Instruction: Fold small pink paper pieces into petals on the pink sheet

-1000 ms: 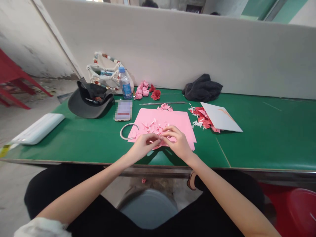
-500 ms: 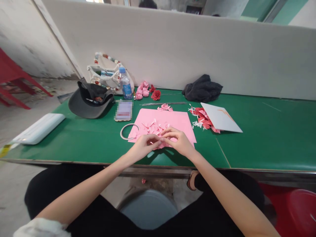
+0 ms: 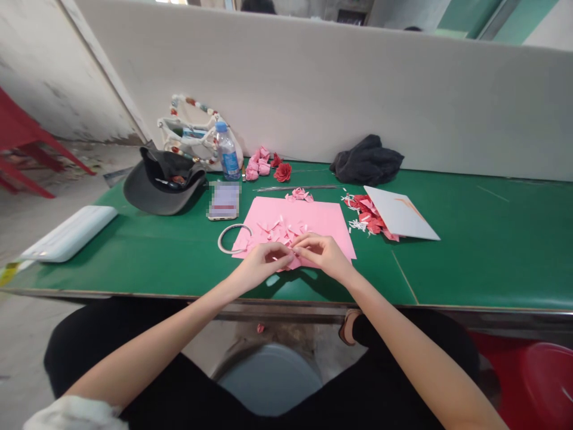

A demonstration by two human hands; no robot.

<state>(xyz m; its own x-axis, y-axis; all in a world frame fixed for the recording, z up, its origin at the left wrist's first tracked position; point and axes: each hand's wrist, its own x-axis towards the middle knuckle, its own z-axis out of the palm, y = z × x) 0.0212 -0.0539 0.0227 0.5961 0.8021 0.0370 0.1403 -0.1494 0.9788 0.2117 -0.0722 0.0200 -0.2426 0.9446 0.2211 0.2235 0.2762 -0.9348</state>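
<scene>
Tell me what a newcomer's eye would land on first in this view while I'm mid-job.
The bright pink paper sheet stands out first on the green workbench, with cut pink pieces scattered over it and the left hand and right hand meeting at its near edge. Beyond it, near the wall, sit pink paper flowers and a red paper rose. To the right lie red paper pieces beside a white card.

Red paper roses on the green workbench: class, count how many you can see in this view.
2. One red rose sits near the back of the green workbench, beside the pink paper roses; a smaller red rose lies just behind it. Others could be hidden behind the pink ones.
</scene>
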